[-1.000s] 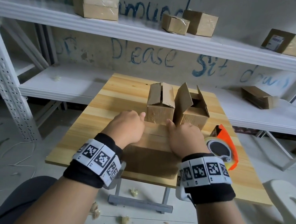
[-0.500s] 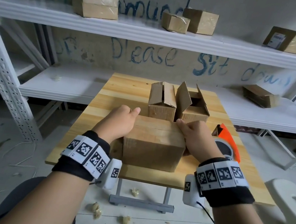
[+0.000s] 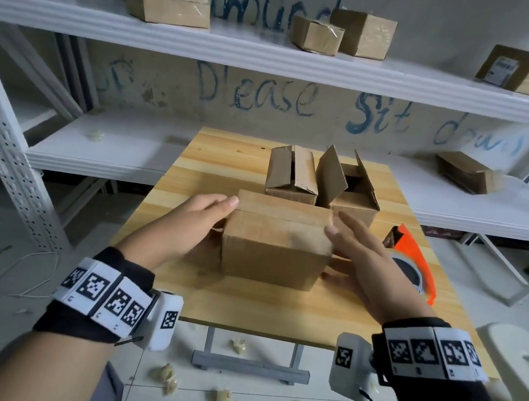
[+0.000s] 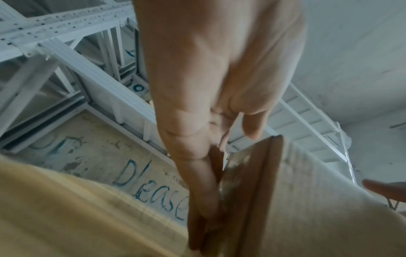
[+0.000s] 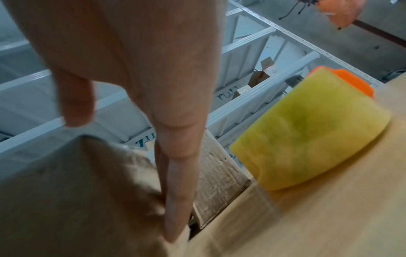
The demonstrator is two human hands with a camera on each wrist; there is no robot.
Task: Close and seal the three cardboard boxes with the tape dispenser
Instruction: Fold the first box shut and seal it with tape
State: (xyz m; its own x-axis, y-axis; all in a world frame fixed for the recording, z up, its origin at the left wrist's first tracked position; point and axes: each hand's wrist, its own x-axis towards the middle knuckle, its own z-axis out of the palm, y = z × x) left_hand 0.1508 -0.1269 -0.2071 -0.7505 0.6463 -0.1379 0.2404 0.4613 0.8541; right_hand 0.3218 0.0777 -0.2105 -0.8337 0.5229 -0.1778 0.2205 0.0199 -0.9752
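Observation:
A closed brown box (image 3: pixel 276 247) stands in the middle of the wooden table (image 3: pixel 228 156), its top flaps down with a seam showing. My left hand (image 3: pixel 201 218) presses flat against its left side, thumb at the top edge; in the left wrist view the straight fingers (image 4: pixel 197 173) lie along the box (image 4: pixel 285 200). My right hand (image 3: pixel 355 249) lies with straight fingers against the right side (image 5: pixel 77 191). Behind stand a box with flaps half down (image 3: pixel 293 173) and an open box (image 3: pixel 349 189). The orange tape dispenser (image 3: pixel 415 259) with its yellowish roll (image 5: pixel 307 132) lies right of my right hand.
White metal shelves (image 3: pixel 279 57) behind the table carry several other cardboard boxes. A white plastic stool (image 3: pixel 521 365) stands at the right of the table. Scraps of crumpled tape lie on the floor (image 3: pixel 218 397) under the front edge.
Both hands came off the top flaps and went to the box's left and right sides. The box now stands farther from the front edge, closer to the two boxes behind.

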